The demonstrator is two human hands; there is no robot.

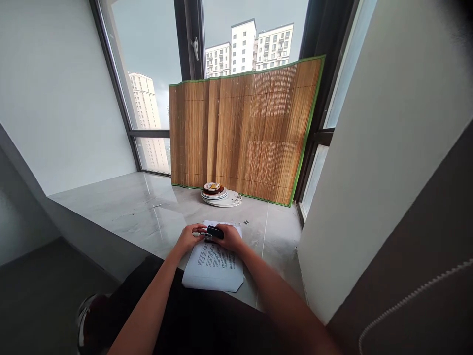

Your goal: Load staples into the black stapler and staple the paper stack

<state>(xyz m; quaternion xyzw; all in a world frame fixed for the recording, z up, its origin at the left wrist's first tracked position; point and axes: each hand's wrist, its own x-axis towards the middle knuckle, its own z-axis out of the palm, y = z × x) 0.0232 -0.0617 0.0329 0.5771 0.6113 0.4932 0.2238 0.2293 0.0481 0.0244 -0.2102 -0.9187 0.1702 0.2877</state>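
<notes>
A black stapler (215,232) is held over the printed sheets of paper (213,271), its body gripped from the right by my right hand (229,236). From the other side, my left hand (189,237) closes its thumb and fingertips around the front end of the stapler. Whether a small piece sits between those fingertips is too fine to make out. The paper lies on the pale stone sill near its front edge, text showing below the stapler. Two small dark pieces (246,222), perhaps staple strips, lie right of the paper's top edge.
Beyond the paper stands a stack of plates and small dishes (221,199) on the sill (121,202). A bamboo mat (244,133) with green edging leans on the window behind it. A wall (354,162) rises at the right; a beaded cord (406,301) hangs nearby.
</notes>
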